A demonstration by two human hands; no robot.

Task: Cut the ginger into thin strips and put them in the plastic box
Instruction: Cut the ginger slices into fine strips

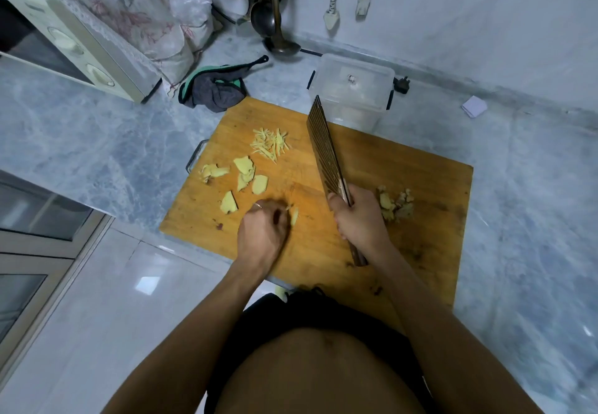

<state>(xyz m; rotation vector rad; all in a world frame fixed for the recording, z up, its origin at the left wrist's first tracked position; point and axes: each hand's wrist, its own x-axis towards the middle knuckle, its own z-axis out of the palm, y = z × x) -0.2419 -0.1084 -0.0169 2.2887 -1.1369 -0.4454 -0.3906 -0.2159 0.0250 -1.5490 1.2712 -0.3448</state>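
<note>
While left hand (pixel 263 226) blurs pinching ginger (pixel 293 214), right hand (pixel 359 216) grips cleaver (pixel 325 150), handle mostly hidden.

A worn, matt wooden cutting board (pixel 388 187) lies on glossy marbled stone counter (pixel 97 142) beside a translucent plastic box (pixel 354 90).

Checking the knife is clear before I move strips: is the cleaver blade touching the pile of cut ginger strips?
Apart. The head view shows bare board between the cleaver and the strips.
</note>
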